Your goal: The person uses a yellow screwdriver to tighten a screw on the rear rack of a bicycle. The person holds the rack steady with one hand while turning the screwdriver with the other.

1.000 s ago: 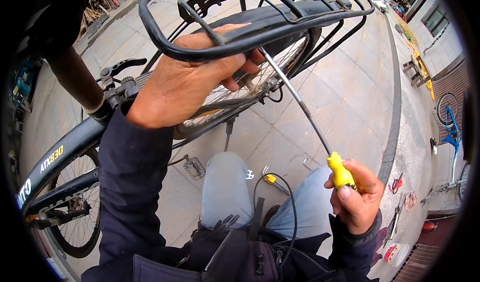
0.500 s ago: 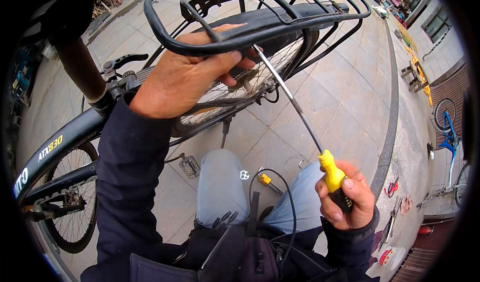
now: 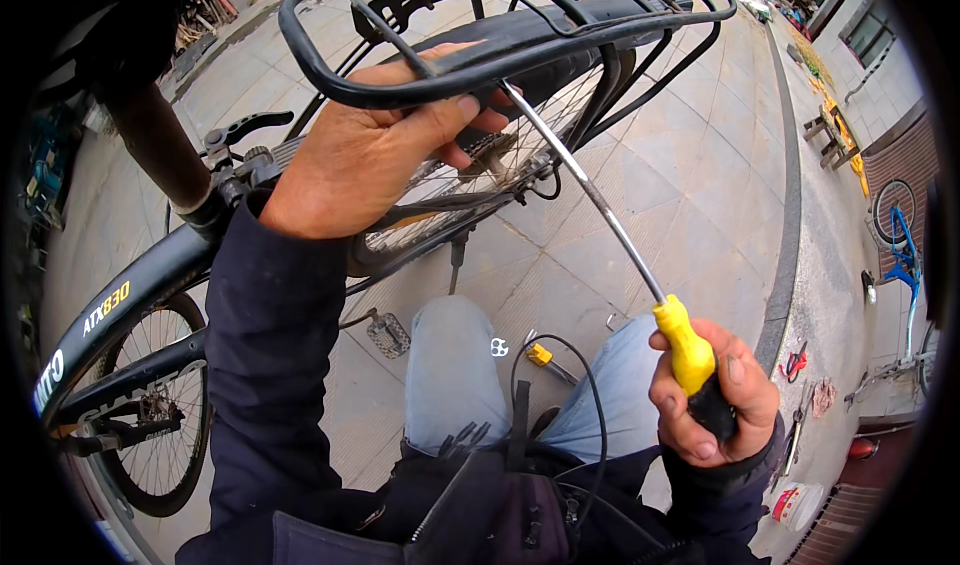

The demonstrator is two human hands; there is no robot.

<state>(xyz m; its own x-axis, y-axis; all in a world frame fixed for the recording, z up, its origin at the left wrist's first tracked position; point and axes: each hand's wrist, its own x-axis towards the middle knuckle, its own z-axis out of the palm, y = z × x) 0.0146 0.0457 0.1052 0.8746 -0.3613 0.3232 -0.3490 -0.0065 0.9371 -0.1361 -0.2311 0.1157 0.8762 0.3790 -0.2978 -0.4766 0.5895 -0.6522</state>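
My right hand (image 3: 738, 393) is wrapped round the yellow and black handle of a long screwdriver (image 3: 588, 190). Its steel shaft slants up and left, and the tip ends behind the near bar of a black rear rack (image 3: 440, 90). Beside that tip, my left hand (image 3: 365, 170) reaches under the rack, thumb and fingers curled together below the bar. Whatever they pinch is hidden by the bar and the hand itself. A black mudguard (image 3: 600, 23) runs beneath the rack, over the wheel of the black bicycle (image 3: 145, 280).
A pedal (image 3: 388, 335) and a kickstand (image 3: 458, 260) stick out near my left knee. Between my knees lies a yellow-handled tool (image 3: 541, 354). At the right are red-handled pliers (image 3: 796, 363), a white tub (image 3: 797, 505) and a blue bicycle (image 3: 905, 265).
My right hand and the screwdriver handle have shifted slightly right, and the handle has turned in the grip. My left hand stays under the rack. The whole view has moved a little.
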